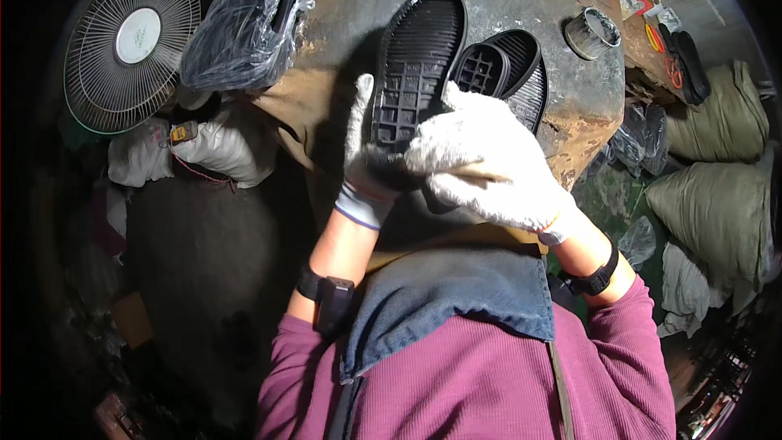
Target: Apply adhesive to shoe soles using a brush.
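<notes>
A black rubber shoe sole (419, 49), ribbed at its toe and gridded lower down, is tilted up over the near edge of the workbench. My left hand (358, 147), in a white work glove, grips its lower left side. In my gloved right hand (497, 155) is what looks like a brush (385, 169), with a dark head against the sole's lower end and a tan handle partly hidden by my fingers. More black soles (521, 57) lie overlapping on the bench just beyond my right hand.
A paint-smeared can (592, 33) stands on the workbench (350, 24) at the right. Plastic-wrapped black bundles (244, 28) are at the far left, beside a caged fan (134, 41). Stuffed sacks (713, 212) stand at the right, and white sacks (232, 143) at the left.
</notes>
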The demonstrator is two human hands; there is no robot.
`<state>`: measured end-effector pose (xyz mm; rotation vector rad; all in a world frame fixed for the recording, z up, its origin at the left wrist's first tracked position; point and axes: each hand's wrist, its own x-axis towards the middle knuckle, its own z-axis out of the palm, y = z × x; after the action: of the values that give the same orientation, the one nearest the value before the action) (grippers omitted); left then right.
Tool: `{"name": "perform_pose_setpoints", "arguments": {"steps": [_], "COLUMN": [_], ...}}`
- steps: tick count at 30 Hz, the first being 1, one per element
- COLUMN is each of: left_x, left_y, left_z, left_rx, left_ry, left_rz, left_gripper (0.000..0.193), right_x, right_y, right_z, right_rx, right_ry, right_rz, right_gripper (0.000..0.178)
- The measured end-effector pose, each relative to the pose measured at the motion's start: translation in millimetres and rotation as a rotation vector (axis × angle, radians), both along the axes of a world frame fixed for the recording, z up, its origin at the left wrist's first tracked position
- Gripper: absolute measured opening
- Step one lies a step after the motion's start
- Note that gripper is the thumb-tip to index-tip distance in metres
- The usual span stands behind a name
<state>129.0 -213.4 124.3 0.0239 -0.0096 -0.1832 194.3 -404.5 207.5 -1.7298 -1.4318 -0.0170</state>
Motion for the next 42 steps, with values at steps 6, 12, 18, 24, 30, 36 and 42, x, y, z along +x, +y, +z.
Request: {"name": "perform_pose_setpoints", "arguments": {"steps": [6,12,18,24,30,36,42], "left_x": [1.8,-3.0,-2.9,-27.6,-40.6,-114.3,-203.4], "left_y": [19.6,41.6,50.2,35.5,5.1,34.4,43.2], "left_z": [15.0,16.4,8.5,33.9,49.9,31.3,-0.4], "left_rx": [0.075,0.482,0.576,2.049,1.201,1.314,0.403], "left_ry": [-0.137,-0.139,-0.033,-0.216,0.069,0.132,0.194], "left_rz": [-0.07,0.132,0.182,0.587,0.282,0.23,0.317], "left_gripper": [0.098,0.089,0.08,0.027,0.052,0.066,0.071], "right_x": [-13.1,-13.7,11.8,-1.0,43.0,42.0,31.6], "right_y": [-21.9,-16.8,6.2,27.7,-20.4,26.6,65.9], "right_z": [-5.7,5.5,12.9,25.9,8.4,-5.5,-0.3], "right_rx": [-0.044,-0.087,0.001,-0.211,-0.142,-0.052,-0.051], "right_ry": [0.019,0.326,0.083,0.225,0.648,0.618,0.489], "right_rz": [0.017,-0.089,-0.013,-0.17,-0.319,-0.311,-0.311], "right_gripper": [0.02,0.012,0.02,0.024,0.029,0.024,0.031]}}
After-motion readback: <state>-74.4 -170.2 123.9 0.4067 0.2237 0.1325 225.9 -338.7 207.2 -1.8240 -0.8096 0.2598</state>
